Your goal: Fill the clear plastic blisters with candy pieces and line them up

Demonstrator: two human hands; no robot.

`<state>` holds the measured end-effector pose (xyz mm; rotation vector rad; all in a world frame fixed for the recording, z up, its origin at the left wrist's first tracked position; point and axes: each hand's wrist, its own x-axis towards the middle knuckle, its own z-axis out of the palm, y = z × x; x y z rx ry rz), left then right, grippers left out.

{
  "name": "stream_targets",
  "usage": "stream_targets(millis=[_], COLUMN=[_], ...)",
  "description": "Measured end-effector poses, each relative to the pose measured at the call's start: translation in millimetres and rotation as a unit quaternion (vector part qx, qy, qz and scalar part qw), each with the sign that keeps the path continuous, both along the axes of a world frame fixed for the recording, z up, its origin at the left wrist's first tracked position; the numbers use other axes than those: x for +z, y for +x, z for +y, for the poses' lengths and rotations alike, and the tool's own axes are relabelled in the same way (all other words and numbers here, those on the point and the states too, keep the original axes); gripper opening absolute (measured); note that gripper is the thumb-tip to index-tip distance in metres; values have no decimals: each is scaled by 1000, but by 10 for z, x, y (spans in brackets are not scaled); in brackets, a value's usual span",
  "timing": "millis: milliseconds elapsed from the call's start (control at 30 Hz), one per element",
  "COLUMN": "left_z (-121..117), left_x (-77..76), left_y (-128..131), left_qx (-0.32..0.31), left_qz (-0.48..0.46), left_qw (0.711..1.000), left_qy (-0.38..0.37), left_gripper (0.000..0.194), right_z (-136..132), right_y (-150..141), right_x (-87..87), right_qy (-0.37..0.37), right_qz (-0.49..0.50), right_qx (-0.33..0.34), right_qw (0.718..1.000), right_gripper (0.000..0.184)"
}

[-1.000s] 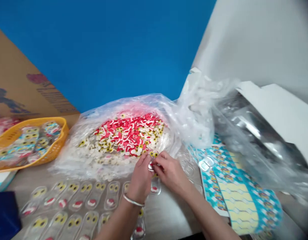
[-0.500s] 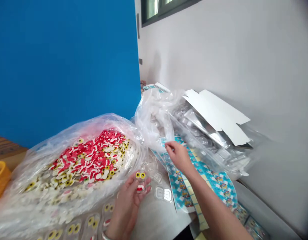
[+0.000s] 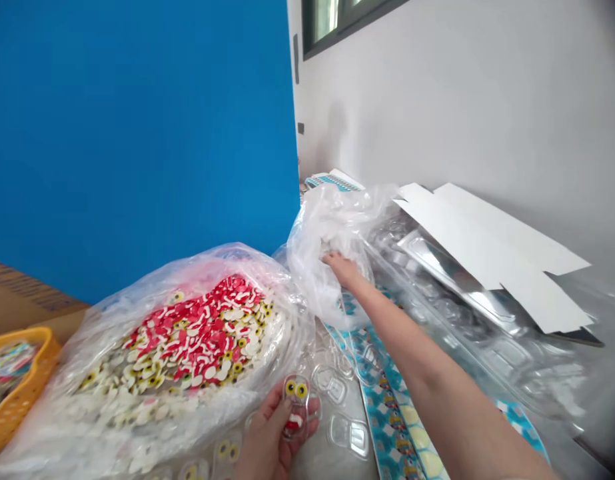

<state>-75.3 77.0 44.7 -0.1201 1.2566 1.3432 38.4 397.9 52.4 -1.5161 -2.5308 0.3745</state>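
Low in the middle of the head view, my left hand (image 3: 274, 437) is closed on a clear plastic blister shell (image 3: 293, 427). Two yellow eye pieces and a red-and-white mouth piece sit inside the shell. My right hand (image 3: 341, 267) reaches forward to the mouth of a translucent plastic bag (image 3: 312, 230). Its fingers look stretched out, with the tips partly lost against the bag's folds. Left of both hands lies a large clear bag (image 3: 272, 273) full of red-and-white mouth pieces (image 3: 207, 333) and yellow eye pieces.
Loose clear shells (image 3: 348, 435) lie by my left hand. Blue printed sheets (image 3: 387, 427) run under my right forearm. White folded card (image 3: 497, 247) rests on bagged plastic trays at right. A yellow basket (image 3: 42, 367) stands at left, below a blue panel (image 3: 137, 133).
My right hand has moved forward from above the blue sheets to the translucent bag's mouth, its fingers extending. My left hand still holds the blister shell. The view has shifted slightly.
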Motion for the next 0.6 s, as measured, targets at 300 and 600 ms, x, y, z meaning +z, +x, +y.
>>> stream_targets(millis=[300, 600], left_z=[-83, -196], left_x=[32, 84], left_y=[141, 257], left_qx=[-29, -63], left_qz=[8, 29], left_qw=[999, 996], left_qy=[32, 64], left_gripper=[31, 34], right_z=[-487, -1102], right_y=[478, 820], right_x=[-82, 0], right_qy=[-109, -309], right_qz=[252, 513], right_qx=[-130, -135], right_qw=[953, 790], right_gripper=[28, 22])
